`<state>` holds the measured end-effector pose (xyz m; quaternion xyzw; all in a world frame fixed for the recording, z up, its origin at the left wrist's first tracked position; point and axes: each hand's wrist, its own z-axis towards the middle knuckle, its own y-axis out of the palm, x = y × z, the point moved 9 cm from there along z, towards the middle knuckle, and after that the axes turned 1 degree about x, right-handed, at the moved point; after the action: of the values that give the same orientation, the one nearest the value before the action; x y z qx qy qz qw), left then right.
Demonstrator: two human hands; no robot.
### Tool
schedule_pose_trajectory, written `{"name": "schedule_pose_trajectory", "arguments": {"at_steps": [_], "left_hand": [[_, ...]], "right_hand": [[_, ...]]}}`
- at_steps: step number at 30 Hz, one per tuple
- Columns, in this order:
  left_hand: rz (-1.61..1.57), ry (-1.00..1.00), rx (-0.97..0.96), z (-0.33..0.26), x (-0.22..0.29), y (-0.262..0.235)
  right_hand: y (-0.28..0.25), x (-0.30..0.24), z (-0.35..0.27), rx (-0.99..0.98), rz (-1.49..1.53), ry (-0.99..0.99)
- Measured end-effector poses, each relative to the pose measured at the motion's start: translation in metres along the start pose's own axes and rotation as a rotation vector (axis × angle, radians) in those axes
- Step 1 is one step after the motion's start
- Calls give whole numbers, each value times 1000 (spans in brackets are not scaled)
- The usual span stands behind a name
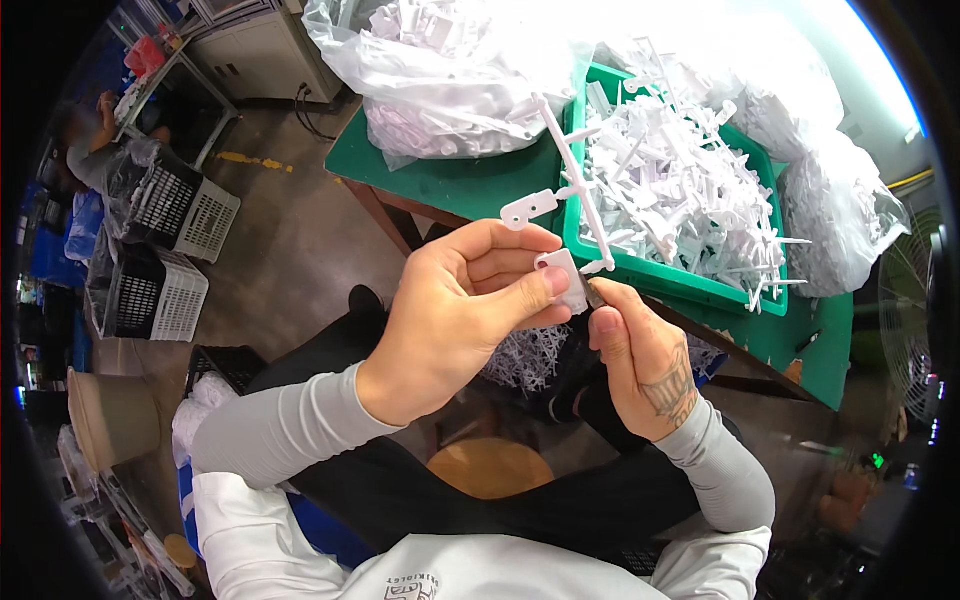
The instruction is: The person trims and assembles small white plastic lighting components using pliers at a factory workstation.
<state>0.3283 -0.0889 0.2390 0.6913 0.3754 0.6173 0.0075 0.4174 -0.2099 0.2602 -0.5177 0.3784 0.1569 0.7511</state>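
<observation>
My left hand (pixel 445 315) pinches a small flat white plastic part (pixel 565 283) between thumb and fingers. The part hangs on a branched white plastic runner (pixel 574 178) that rises above the hand, with another white tab (pixel 530 208) out to its left. My right hand (pixel 640 362) is closed on a small knife, whose short dark blade (pixel 593 297) meets the right edge of the part, near the runner's lower end. The knife's handle is hidden inside my fingers.
A green bin (pixel 690 283) heaped with white plastic pieces stands on the green table (pixel 440 185) ahead. Clear bags of similar pieces (pixel 450 125) sit to its left and right. Below my hands is another pile of white scraps (pixel 525 362). Crates (pixel 205 220) and a person are far left.
</observation>
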Motion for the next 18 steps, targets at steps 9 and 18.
{"name": "schedule_pose_trajectory", "arguments": {"at_steps": [9, 18], "left_hand": [[42, -40, -18, 1, -2, 2], [-2, 146, 101, 1, 8, -3]], "right_hand": [[1, 4, 0, -32, 50, 42], [8, -11, -4, 15, -95, -108]]}}
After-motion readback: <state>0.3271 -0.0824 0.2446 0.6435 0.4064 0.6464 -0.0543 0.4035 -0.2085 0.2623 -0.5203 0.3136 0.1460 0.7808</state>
